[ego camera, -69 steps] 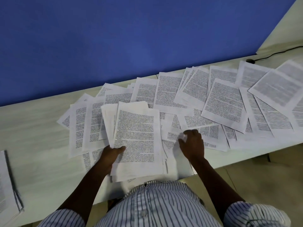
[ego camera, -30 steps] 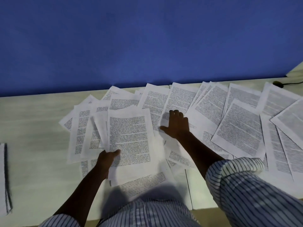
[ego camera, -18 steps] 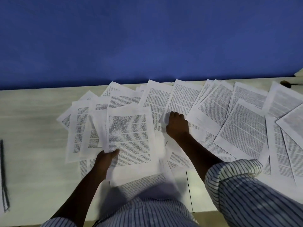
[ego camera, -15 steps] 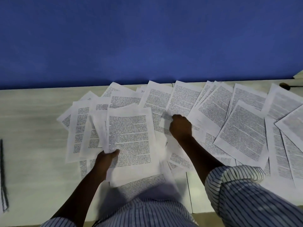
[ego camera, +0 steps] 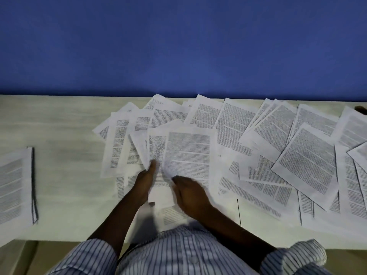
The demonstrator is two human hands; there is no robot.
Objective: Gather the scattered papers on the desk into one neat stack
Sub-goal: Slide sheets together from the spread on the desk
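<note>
Printed white sheets (ego camera: 305,159) lie scattered and overlapping across the pale desk (ego camera: 65,155). My left hand (ego camera: 146,179) grips a small gathered stack of papers (ego camera: 155,147) at its near edge, with the thumb on top. My right hand (ego camera: 188,193) is just right of it. It holds one printed sheet (ego camera: 187,153) by the lower edge, and this sheet lies partly over the stack. The right hand is blurred.
A separate pile of pages (ego camera: 14,185) sits at the desk's left edge. The blue wall (ego camera: 178,46) runs along the back of the desk. A small dark object (ego camera: 360,109) lies at the far right. Bare desk shows between the left pile and the scattered sheets.
My right hand has come back from the middle sheets toward me, bringing one sheet leftward over the stack. My left hand has kept its hold on the stack.
</note>
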